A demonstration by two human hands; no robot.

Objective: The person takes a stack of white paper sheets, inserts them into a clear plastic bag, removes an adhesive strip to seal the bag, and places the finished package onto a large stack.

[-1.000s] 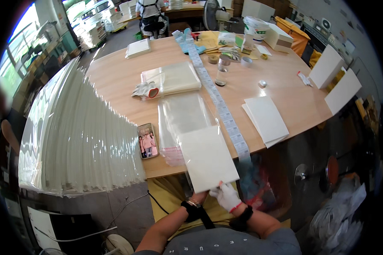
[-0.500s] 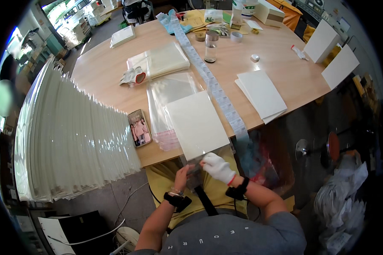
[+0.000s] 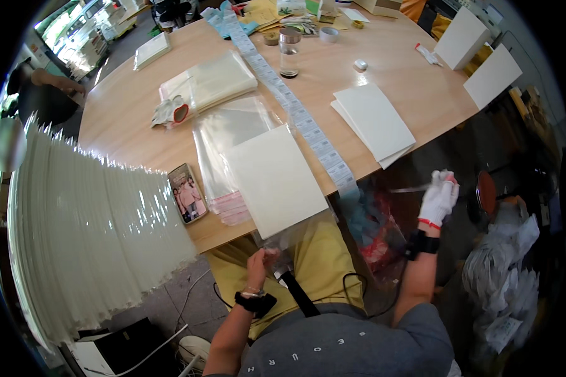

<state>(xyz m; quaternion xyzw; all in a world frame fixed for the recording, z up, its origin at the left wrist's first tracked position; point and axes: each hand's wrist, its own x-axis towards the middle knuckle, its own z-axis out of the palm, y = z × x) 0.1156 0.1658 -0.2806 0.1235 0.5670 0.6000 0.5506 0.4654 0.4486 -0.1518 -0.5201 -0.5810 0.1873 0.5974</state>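
Observation:
A white rectangular board or booklet (image 3: 277, 182) lies at the table's front edge inside a clear plastic bag (image 3: 289, 237), whose open end hangs over the edge above my lap. My bare left hand (image 3: 256, 267) is closed on that hanging plastic. Off to the right, beyond the table edge, my right hand (image 3: 440, 196) wears a white glove with a red cuff. Its fingers are closed, and a thin pale strip (image 3: 408, 190) trails leftward from them. More flat clear bags (image 3: 229, 138) with pink-edged flaps lie beneath and behind the white piece.
At left stands a tall row of bagged white pieces (image 3: 94, 226), beside a phone (image 3: 187, 195). A label strip (image 3: 283, 97) crosses the table. Folded white sheets (image 3: 377, 122), a glass jar (image 3: 289, 53) and a loose glove (image 3: 170, 112) lie farther back. Crumpled plastic (image 3: 500, 276) is at right.
My right hand has swung from the bag's end far out to the right, with the thin strip trailing. My left hand stays at the bag. A person now shows at the far left.

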